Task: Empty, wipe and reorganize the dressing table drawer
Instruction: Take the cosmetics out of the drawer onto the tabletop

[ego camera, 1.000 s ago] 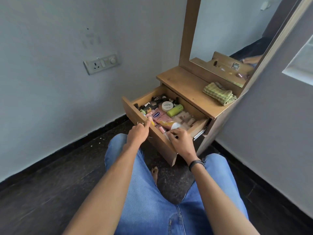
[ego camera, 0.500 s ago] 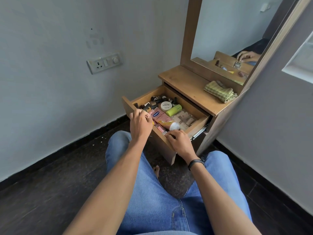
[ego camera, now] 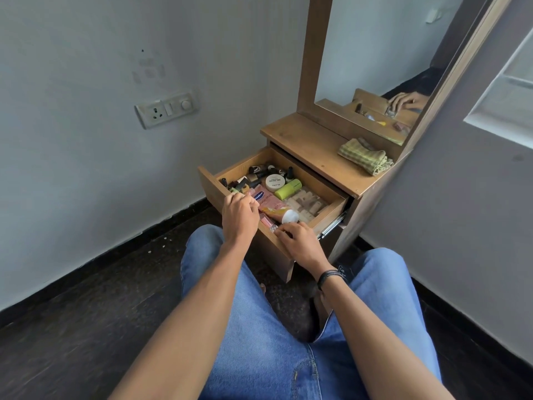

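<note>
The light-brown wooden drawer (ego camera: 242, 165) of the wooden dressing table (ego camera: 302, 137) is seen pulled out and is filled with cosmetics: a pink squeeze tube with a white cap (ego camera: 269, 204), a round white jar (ego camera: 275, 181) and a lime-green cylindrical bottle (ego camera: 288, 189). The left hand (ego camera: 240, 215) is held over the front left corner with its fingers curled down; whether anything is pinched cannot be told. The right hand (ego camera: 300, 243) is laid on the front edge, fingers loosely spread beside the tube's cap. A folded green checked cloth (ego camera: 364, 157) is seen on the tabletop.
</note>
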The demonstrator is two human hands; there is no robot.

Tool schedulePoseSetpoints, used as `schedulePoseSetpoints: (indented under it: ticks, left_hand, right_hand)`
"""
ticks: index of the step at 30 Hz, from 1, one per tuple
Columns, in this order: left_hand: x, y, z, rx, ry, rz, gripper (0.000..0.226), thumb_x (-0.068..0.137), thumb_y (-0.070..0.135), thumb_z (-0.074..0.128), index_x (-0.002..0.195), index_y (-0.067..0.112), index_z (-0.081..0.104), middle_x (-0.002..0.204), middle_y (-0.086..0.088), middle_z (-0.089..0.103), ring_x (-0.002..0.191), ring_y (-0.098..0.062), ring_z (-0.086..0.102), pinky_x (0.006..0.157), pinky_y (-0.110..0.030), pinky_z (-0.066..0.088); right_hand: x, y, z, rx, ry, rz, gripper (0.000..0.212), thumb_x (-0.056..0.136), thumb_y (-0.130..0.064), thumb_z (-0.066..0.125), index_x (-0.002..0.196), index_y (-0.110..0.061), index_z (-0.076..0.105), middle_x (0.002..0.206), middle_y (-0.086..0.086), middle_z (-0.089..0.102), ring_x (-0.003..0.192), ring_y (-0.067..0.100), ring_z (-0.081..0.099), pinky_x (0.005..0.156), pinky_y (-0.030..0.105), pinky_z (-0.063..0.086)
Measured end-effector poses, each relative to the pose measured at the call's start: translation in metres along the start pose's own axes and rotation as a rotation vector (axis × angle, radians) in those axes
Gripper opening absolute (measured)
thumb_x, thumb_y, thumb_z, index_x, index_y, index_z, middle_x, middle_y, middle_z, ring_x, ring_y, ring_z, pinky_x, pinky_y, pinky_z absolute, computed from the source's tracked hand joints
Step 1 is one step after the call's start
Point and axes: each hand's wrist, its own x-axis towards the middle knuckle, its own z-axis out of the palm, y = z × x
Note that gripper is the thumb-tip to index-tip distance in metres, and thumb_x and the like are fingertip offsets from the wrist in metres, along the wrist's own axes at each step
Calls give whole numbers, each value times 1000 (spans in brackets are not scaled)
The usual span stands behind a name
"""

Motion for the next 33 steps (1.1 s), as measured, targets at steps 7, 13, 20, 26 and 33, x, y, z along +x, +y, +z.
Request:
schedulePoseSetpoints:
  ticks: [7, 13, 20, 26, 33]
  left_hand:
    - [-4, 10, 5, 65, 33, 86, 24, 92, 3, 59, 97, 18, 77, 119, -1, 70, 118, -22, 54, 105, -42, 43]
    - [20, 54, 8, 249, -217, 243, 34, 97, 19, 55, 129, 18, 64, 134, 2, 58, 122, -18, 49, 106, -37, 33]
    - [52, 78, 57, 374, -593, 128, 42, 102, 35, 49, 137, 13, 57, 147, -4, 48, 133, -26, 42, 97, -41, 39]
    - [51, 70, 74, 432, -546, 64, 42, 100, 40, 51, 133, 15, 60, 151, -6, 32, 139, -29, 27, 104, -45, 34]
    - [52, 68, 81, 448, -618, -14, 41, 100, 43, 48, 124, 13, 60, 150, -8, 25, 141, -31, 16, 110, -52, 27]
  right_hand:
    - [8, 21, 0, 177, 95, -2, 18, 98, -33, 65, 98, -20, 78, 87, -8, 70, 79, 7, 62, 69, 28, 48]
    - [14, 54, 5, -181, 511, -48, 8, 90, -16, 69, 92, -10, 74, 93, 4, 62, 87, 21, 51, 75, 36, 44]
    - [21, 66, 8, -204, 559, -48, 15, 90, -18, 62, 87, -7, 71, 99, 9, 60, 98, 26, 52, 91, 38, 45]
    - [28, 70, 10, -156, 569, -5, 15, 87, -19, 68, 96, -7, 70, 108, 10, 59, 106, 27, 51, 96, 38, 45]
    - [33, 70, 12, -145, 568, 47, 16, 84, -16, 68, 98, -8, 70, 113, 10, 59, 111, 26, 48, 99, 35, 40]
